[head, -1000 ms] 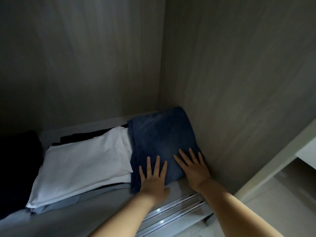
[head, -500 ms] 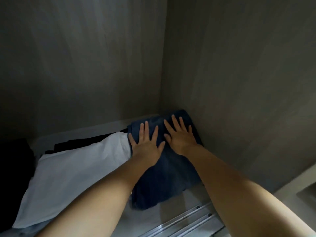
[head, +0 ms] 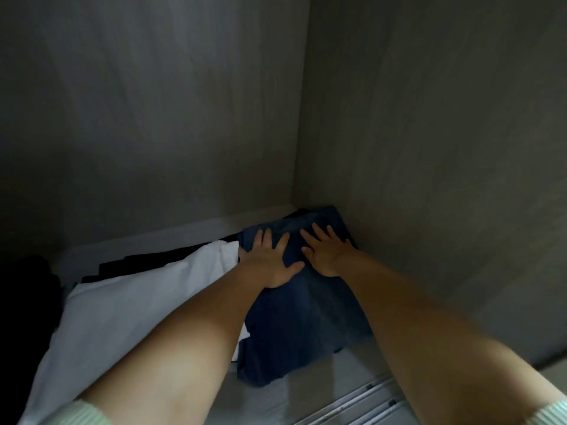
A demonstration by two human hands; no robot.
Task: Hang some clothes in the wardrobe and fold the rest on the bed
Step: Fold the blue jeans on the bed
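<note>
Pressing down, we see the left hand (head: 270, 262) and right hand (head: 325, 253), fingers spread flat, on a folded dark blue garment (head: 303, 317) in the wardrobe's (head: 429, 148) back right corner, beside a folded white garment (head: 122, 305).

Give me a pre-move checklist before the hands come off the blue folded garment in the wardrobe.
1. Left hand flat on the blue garment: ok.
2. Right hand flat on it: ok.
3. Garment pushed into the corner against the side wall: ok.
4. Garment clear of the door track: ok.
5. White folded garment beside it undisturbed: cannot tell.
</note>
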